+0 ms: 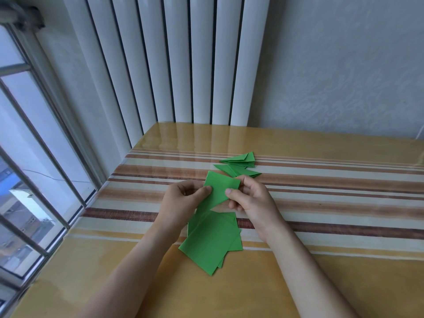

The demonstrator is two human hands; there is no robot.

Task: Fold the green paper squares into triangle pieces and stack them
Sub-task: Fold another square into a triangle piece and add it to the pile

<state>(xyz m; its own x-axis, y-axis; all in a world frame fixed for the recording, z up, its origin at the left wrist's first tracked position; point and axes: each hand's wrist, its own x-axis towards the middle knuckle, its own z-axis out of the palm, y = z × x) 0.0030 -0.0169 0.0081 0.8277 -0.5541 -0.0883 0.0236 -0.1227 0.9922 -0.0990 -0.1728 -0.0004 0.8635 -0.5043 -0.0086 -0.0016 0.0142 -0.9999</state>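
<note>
Nearest, a loose pile of green paper squares is lying flat on the table, matte sheets fanned at slightly different angles with sharp corners jutting toward the near edge. The table is showing a glossy covering over yellow cloth banded with brown and cream stripes. Just above the pile, both hands are holding one green paper sheet off the surface: the left hand is pinching its left edge, thumb on top, fingers curled beneath; the right hand is pinching its right side likewise, thumb pressing the face of the paper. The sheet is tilting, one corner pointing far-left. Farther off, folded green triangle pieces are resting in an overlapping cluster on the striped bands, thin and pointed. Farthest, a white ribbed radiator is standing against a textured pale wall. A barred window is running along the left.
</note>
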